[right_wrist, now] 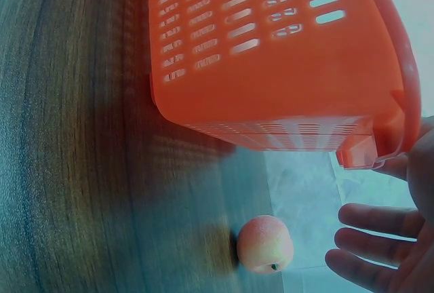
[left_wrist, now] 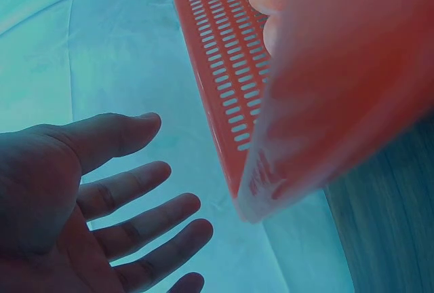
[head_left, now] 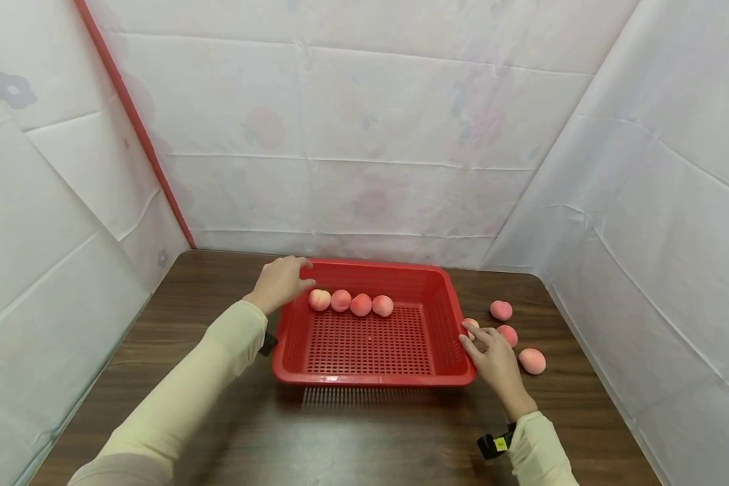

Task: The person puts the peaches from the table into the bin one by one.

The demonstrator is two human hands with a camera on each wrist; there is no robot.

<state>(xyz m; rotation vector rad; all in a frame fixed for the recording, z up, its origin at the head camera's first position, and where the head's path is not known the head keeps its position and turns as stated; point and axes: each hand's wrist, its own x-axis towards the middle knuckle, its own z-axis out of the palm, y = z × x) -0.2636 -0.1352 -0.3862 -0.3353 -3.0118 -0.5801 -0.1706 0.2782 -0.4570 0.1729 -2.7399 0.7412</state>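
Note:
A red slotted plastic basket point(head_left: 370, 379) sits on a dark wooden table point(head_left: 352, 439). Several pink peaches point(head_left: 361, 304) lie in a row along its back. My left hand point(head_left: 279, 282) hovers at the basket's back-left corner; in the left wrist view this hand point(left_wrist: 102, 205) is open with spread fingers, apart from the basket wall point(left_wrist: 230, 69). My right hand point(head_left: 492, 354) is open at the basket's right rim, fingers straight. The right wrist view shows its fingers point(right_wrist: 380, 222) relaxed beside the basket corner point(right_wrist: 271, 89), with one peach point(right_wrist: 264, 244) on the table close by.
Several loose peaches lie on the table right of the basket, one point(head_left: 501, 310) further back, one point(head_left: 508, 334) beside my right hand, one point(head_left: 532, 360) nearest the right wall. White sheeting encloses the table on three sides; a red pole point(head_left: 136, 125) runs up the left.

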